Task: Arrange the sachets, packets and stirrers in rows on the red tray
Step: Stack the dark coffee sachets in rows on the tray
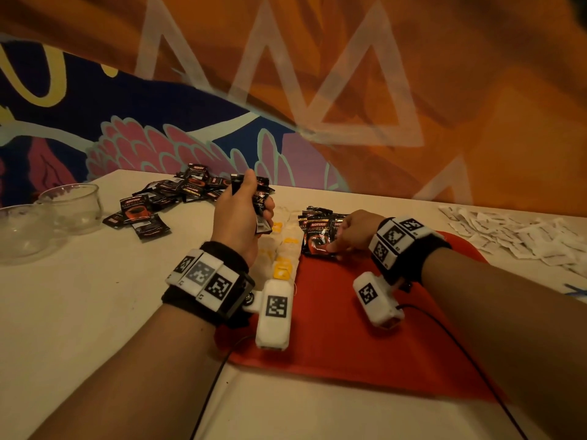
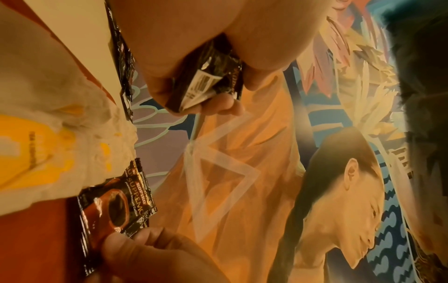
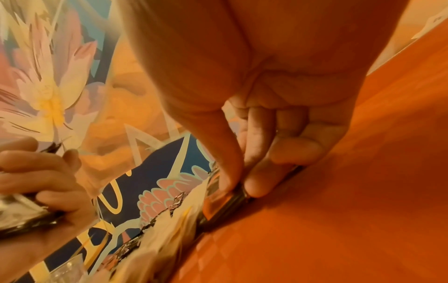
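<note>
My left hand [image 1: 240,214] grips a bunch of glossy black foil coffee sachets [image 1: 262,211], raised over the far left corner of the flat red plastic tray [image 1: 346,328]. My right hand [image 1: 351,231] pinches the front black sachet [image 1: 317,241], printed "KOPIKO SUPREMO" above a red cup, in an overlapping row by the tray's far edge, just beside a row of white paper packets with yellow labels [image 1: 284,258].

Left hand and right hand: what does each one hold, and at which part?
The left hand grips a bunch of black coffee sachets around their middle. The right hand pinches the near edge of the front sachet on the red tray.
</note>
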The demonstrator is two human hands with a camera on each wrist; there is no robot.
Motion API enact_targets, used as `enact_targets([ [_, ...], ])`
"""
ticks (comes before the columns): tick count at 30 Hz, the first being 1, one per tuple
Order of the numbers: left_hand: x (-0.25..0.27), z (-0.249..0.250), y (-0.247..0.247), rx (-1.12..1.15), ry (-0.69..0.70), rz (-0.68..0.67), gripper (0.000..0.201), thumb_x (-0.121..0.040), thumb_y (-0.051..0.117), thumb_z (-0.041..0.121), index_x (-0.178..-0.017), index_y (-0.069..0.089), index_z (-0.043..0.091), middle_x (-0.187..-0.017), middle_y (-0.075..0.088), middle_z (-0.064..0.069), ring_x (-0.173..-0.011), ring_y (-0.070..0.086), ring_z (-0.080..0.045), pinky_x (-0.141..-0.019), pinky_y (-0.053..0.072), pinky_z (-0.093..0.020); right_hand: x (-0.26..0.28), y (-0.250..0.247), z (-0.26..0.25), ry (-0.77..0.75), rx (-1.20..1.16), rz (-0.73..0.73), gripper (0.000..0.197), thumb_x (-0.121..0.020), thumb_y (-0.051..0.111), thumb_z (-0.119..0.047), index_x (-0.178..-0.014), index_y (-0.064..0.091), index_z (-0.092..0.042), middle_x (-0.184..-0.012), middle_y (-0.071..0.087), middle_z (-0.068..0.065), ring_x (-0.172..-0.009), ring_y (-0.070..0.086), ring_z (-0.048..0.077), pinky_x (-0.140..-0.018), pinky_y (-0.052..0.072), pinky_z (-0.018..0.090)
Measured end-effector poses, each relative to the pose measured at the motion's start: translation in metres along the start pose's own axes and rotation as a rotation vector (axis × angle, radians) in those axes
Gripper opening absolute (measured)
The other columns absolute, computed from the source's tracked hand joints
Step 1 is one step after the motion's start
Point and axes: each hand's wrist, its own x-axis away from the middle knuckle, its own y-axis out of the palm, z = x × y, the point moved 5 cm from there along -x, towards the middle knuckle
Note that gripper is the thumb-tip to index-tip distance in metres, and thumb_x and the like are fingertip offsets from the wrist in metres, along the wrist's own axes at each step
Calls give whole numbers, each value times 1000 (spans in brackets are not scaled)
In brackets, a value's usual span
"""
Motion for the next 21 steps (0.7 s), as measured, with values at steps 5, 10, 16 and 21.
enact_targets([
  [5,0,-1,-1,-10,-10,1,26,-101,54,41,-102,58,15,-66,59,-2,-51,50,-10,-53,42,-24,0,6,-3,-15,7,1,24,-84,77,-17,-98,61,-7,-105,74,14,-104,70,26,-99,53,43],
  [10,-1,-2,0,-16,-14,2,25,-101,54,41,-101,58,16,-66,59,-2,-51,50,-11,-53,42,-24,0,6,-3,-11,-90,2,22,-85,75,-11,-99,59,-6,-103,74,16,-102,71,27,-96,54,41],
  [16,0,-2,1,-25,-13,0,23,-101,54,40,-98,57,17,-64,59,-2,-50,50,-11,-55,42,-25,2,7,0,0,-214,-8,18,-83,74,-4,-88,57,-8,-87,70,13,-83,71,25,-69,56,32],
  [21,2,-2,3,-27,-9,0,22,-102,53,38,-95,56,17,-62,58,-2,-50,50,-11,-61,44,-27,0,6,5,-16,-256,6,20,-84,73,-2,-85,55,-10,-79,69,11,-68,68,19,-55,49,24],
])
